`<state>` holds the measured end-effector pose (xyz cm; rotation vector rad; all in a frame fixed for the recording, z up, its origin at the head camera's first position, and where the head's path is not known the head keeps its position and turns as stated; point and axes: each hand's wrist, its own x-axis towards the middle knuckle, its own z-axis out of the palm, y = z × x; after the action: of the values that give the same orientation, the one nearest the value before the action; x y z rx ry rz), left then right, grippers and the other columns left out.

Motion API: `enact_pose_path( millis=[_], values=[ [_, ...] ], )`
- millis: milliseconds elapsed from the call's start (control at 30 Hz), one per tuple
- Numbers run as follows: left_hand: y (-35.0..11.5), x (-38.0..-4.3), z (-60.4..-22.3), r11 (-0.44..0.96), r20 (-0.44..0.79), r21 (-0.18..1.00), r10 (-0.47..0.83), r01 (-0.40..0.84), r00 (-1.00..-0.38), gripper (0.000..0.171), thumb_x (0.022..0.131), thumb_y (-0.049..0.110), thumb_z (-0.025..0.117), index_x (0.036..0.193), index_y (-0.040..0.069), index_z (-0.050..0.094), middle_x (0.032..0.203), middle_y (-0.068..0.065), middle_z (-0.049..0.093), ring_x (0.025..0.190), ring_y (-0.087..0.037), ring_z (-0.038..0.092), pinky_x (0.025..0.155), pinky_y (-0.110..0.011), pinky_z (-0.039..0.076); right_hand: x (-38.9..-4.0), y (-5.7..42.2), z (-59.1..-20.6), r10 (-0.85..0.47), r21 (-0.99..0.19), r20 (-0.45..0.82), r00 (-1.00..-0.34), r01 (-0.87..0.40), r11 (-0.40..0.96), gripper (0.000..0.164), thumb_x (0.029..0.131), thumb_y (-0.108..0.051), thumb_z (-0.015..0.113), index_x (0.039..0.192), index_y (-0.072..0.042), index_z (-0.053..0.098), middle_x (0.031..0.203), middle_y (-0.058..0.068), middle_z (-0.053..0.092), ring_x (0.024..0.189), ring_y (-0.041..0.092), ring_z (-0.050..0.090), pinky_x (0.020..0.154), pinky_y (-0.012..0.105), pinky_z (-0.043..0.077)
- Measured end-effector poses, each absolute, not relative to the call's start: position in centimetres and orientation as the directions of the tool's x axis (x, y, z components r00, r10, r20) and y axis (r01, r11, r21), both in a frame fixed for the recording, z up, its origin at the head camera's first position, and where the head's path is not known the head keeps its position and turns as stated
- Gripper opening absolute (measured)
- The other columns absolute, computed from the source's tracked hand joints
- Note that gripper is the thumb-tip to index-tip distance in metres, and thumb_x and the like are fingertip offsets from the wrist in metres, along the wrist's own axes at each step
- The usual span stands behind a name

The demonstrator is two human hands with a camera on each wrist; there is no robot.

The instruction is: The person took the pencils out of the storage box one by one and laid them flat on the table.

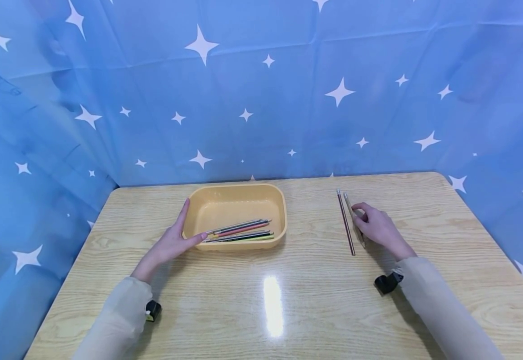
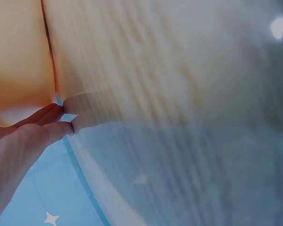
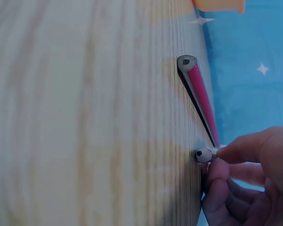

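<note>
A shallow yellow tray [image 1: 234, 186] stands on the table, left of centre. My left hand [image 1: 171, 244] touches its near left corner, fingers stretched along the left side and thumb at the front rim. Several pencils [image 1: 243, 227] lie together in the front part of the tray. Over on the right, my right hand [image 1: 376, 227] pinches a tan pencil [image 1: 348, 202] between thumb and fingers. That pencil's blunt end [image 3: 203, 155] is close to the tabletop in the right wrist view. Just left of it, apart, lies a dark red pencil [image 1: 345, 222].
The wood-grain table [image 1: 225, 305] has a bright light reflection near its front middle. A blue cloth with white stars [image 1: 270, 125] hangs behind the table and along both sides. Black wrist cameras [image 1: 388, 283] sit at both cuffs.
</note>
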<state>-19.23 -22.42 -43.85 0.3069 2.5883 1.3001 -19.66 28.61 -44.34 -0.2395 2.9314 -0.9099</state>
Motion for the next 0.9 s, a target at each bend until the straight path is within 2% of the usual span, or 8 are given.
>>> enact_pose_path(
  millis=[200, 433, 900],
  values=[
    [-22.5, -19.3, -43.9, 0.594, -0.103, 0.799, 0.288, 0.093, -0.952, 0.105, 0.089, 0.041, 0.068, 0.155, 0.017, -0.01, 0.159, -0.02, 0.002, 0.138, -0.048, 0.017, 0.108, -0.061, 0.02, -19.7, 28.7, -44.2, -0.178, -0.576, -0.029, -0.984, -0.129, 0.808, 0.038, 0.1, -0.012, 0.049, 0.132, 0.009, 0.048, 0.077, 0.007, 0.062, 0.052, 0.016, 0.052, 0.049, 0.033, 0.042],
    [-22.5, -19.2, -44.1, 0.595, -0.105, 0.798, 0.288, 0.092, -0.952, 0.105, 0.089, 0.041, 0.068, 0.155, 0.018, -0.011, 0.159, -0.019, 0.002, 0.139, -0.047, 0.016, 0.109, -0.061, 0.018, -19.5, 29.0, -43.5, -0.192, -0.597, -0.054, -0.98, -0.122, 0.793, 0.038, 0.099, -0.013, 0.051, 0.129, 0.011, 0.049, 0.072, 0.007, 0.059, 0.054, 0.018, 0.051, 0.052, 0.033, 0.043],
    [-22.5, -19.2, -44.1, 0.603, -0.116, 0.793, 0.282, 0.082, -0.952, 0.105, 0.089, 0.043, 0.067, 0.155, 0.022, -0.012, 0.159, -0.019, 0.003, 0.139, -0.048, 0.017, 0.108, -0.062, 0.019, -19.2, 26.6, -42.0, -0.256, -0.639, 0.013, -0.967, -0.205, 0.742, 0.034, 0.098, -0.011, 0.054, 0.128, 0.007, 0.054, 0.085, 0.013, 0.062, 0.065, 0.018, 0.055, 0.052, 0.032, 0.044]
  ],
)
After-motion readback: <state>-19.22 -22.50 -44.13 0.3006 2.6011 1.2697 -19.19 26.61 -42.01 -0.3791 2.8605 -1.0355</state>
